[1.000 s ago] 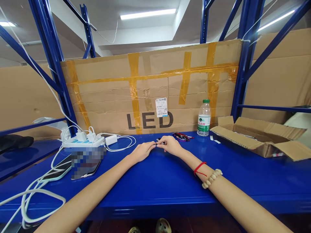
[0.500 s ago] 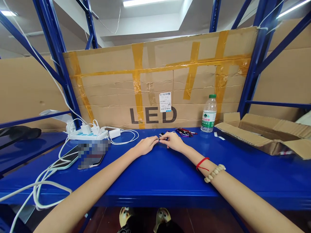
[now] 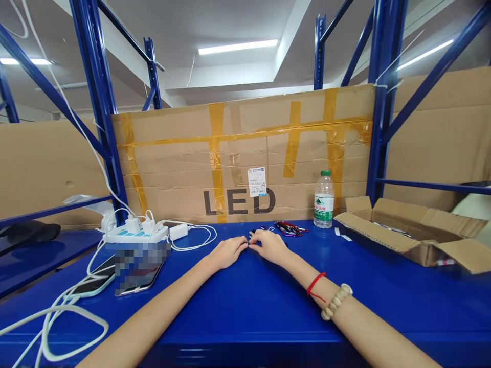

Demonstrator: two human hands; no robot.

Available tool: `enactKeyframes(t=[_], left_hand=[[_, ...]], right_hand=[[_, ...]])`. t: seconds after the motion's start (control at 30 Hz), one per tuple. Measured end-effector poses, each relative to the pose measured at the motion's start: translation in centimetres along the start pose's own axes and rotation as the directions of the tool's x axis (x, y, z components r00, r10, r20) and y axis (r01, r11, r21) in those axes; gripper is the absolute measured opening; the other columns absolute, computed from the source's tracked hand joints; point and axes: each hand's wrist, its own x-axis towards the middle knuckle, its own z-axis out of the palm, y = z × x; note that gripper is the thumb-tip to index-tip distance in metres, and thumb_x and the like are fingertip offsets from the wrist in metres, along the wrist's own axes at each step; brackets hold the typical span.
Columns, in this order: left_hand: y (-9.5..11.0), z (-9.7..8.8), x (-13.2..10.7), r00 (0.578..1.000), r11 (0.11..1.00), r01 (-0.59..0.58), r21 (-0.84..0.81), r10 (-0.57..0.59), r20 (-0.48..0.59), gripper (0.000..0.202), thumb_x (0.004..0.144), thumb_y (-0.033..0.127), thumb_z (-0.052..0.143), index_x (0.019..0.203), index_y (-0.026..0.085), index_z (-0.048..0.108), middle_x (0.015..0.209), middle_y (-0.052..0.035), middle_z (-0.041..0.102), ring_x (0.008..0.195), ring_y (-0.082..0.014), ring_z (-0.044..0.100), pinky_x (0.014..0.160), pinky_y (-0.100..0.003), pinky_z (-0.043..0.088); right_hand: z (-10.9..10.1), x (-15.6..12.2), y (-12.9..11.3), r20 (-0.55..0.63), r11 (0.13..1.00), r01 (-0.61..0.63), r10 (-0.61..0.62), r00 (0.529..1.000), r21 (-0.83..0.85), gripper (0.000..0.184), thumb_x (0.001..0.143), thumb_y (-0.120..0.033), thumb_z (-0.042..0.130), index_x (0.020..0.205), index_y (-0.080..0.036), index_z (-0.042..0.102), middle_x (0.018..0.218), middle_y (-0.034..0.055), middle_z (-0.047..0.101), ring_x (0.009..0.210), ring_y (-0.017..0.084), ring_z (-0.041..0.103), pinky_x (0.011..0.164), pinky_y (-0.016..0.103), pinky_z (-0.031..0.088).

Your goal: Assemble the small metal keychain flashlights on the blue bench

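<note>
My left hand (image 3: 227, 252) rests low over the blue shelf top (image 3: 238, 306), its fingers drawn together at the tips. Opposite it, my right hand (image 3: 271, 246) has thumb and forefinger pinched, almost meeting the left fingertips. Whatever lies between the two pinches is tiny, dark and too small to name. Some dark slim pieces show just behind the right fingers, partly hidden by them. Beyond the right hand is a loose pile of small red, purple and black slender items (image 3: 290, 228); their kind is hard to make out.
A green-capped water bottle (image 3: 324, 200) stands at the back right, beside an open cardboard box (image 3: 395, 232). On the left are a white power strip (image 3: 136, 235), tangled white cables (image 3: 76, 309) and two phones (image 3: 94, 280). A big taped carton (image 3: 172, 174) lines the back.
The view has tilted upward, so the shoes have dropped out of sight. Both hands stay together at the same spot on the shelf, with the right fingers slightly shifted.
</note>
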Motion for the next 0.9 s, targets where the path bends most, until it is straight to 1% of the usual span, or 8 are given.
enactKeyframes(t=[0.17,0.4,0.6,0.9], left_hand=[[0.09,-0.09,-0.01,1.000,1.000,-0.014,-0.012,0.014,0.003,0.027,0.090,0.034,0.022,0.091,0.022,0.046,0.094,-0.0020,0.057,0.086,-0.0178,0.055,0.071,-0.027,0.042],[0.34,-0.27,0.00,1.000,1.000,-0.009,-0.015,0.009,0.007,0.027,0.090,0.033,0.021,0.089,0.022,0.046,0.091,-0.0015,0.057,0.087,-0.0170,0.055,0.072,-0.027,0.041],[0.30,-0.25,-0.04,1.000,1.000,-0.003,-0.010,0.003,0.005,0.026,0.090,0.034,0.023,0.090,0.022,0.046,0.092,-0.0021,0.057,0.087,-0.0170,0.055,0.073,-0.027,0.041],[0.36,-0.26,0.01,1.000,1.000,-0.001,-0.011,0.001,0.012,0.026,0.090,0.033,0.023,0.091,0.022,0.046,0.093,-0.0022,0.057,0.089,-0.0171,0.054,0.074,-0.027,0.042]], right_hand=[[-0.16,-0.10,-0.17,-0.012,1.000,-0.007,0.007,1.000,0.012,0.015,0.078,-0.029,0.050,0.080,-0.024,0.064,0.086,-0.0002,0.061,0.082,0.015,0.057,0.058,0.022,0.036],[-0.24,-0.12,-0.27,-0.020,0.999,-0.010,0.011,1.000,0.045,0.014,0.076,-0.027,0.051,0.079,-0.023,0.064,0.086,0.0003,0.061,0.080,0.015,0.057,0.058,0.022,0.035],[-0.34,-0.21,-0.39,-0.002,0.998,-0.033,0.033,0.999,0.045,0.015,0.077,-0.027,0.050,0.082,-0.023,0.064,0.088,0.0010,0.061,0.083,0.015,0.057,0.060,0.022,0.036],[-0.30,-0.15,-0.44,-0.004,0.999,-0.028,0.028,1.000,0.044,0.015,0.076,-0.027,0.050,0.081,-0.023,0.064,0.089,0.0011,0.061,0.083,0.016,0.057,0.060,0.023,0.036]])
